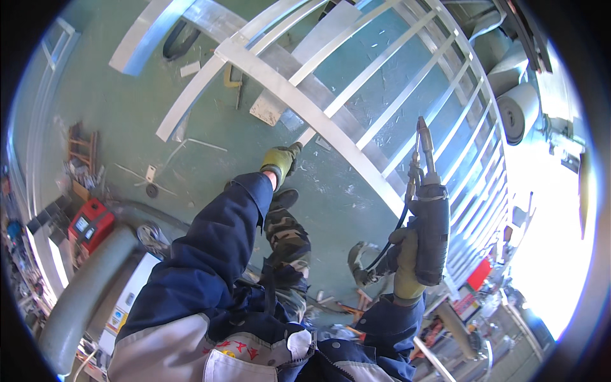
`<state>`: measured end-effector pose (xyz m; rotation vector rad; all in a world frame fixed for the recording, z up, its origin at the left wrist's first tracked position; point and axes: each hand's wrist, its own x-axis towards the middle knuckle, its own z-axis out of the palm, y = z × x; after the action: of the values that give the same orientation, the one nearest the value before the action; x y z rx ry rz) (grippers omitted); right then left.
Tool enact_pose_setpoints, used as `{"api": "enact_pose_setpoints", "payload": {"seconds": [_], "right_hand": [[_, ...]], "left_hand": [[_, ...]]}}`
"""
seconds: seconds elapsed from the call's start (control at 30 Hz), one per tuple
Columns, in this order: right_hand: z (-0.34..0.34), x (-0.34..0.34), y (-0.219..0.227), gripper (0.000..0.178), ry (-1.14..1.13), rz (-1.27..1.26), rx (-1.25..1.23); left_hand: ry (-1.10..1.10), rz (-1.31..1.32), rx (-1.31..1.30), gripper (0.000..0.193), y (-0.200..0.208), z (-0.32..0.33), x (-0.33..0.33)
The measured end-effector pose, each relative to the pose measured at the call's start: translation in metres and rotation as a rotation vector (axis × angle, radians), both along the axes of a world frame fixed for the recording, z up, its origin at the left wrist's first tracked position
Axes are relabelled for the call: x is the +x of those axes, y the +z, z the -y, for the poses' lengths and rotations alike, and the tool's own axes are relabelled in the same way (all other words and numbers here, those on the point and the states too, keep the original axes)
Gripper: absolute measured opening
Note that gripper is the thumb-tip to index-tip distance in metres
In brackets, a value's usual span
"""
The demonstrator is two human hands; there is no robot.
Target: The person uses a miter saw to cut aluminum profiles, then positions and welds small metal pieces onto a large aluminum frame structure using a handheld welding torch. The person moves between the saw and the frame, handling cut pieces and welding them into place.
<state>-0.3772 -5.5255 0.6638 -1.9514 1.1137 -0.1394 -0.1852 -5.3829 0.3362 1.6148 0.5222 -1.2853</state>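
Observation:
My right hand (407,261), in a yellow-green and dark work glove, is wrapped round the thick black body of a welding gun (433,223). The gun stands nearly upright in the picture, its nozzle pointing away from me over a large silvery metal frame (356,143) of long curved rails and many crossbars. Nozzle and frame look apart. My left hand (280,160), gloved alike, is closed on the near end of a metal bar (306,137) that juts toward me from the frame's near curved rail. Its fingertips are partly hidden.
Under the frame lies a green floor (229,165) with scraps and a clamp (233,83). At lower left are a red machine (91,226) and a thick grey duct (89,299). A grey roll (519,113) lies beyond the frame. My boot (284,199) stands near my left hand.

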Motion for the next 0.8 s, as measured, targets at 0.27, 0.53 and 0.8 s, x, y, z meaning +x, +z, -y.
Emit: {"api": "enact_pose_setpoints", "payload": {"seconds": [0.27, 0.53, 0.8], "right_hand": [[-0.004, 0.156, 0.066, 0.043, 0.630, 0.097, -0.285], [-0.066, 0.261, 0.075, 0.035, 1.390, -0.445, -0.573], [-0.107, 0.301, -0.017, 0.049, 0.795, -0.886, 0.083]], "left_hand": [[-0.027, 0.107, 0.012, 0.038, -0.013, 0.013, -0.028], [-0.084, 0.216, 0.078, 0.052, 0.006, 0.005, -0.015], [0.026, 0.107, -0.057, 0.054, 0.018, -0.012, -0.004]]}}
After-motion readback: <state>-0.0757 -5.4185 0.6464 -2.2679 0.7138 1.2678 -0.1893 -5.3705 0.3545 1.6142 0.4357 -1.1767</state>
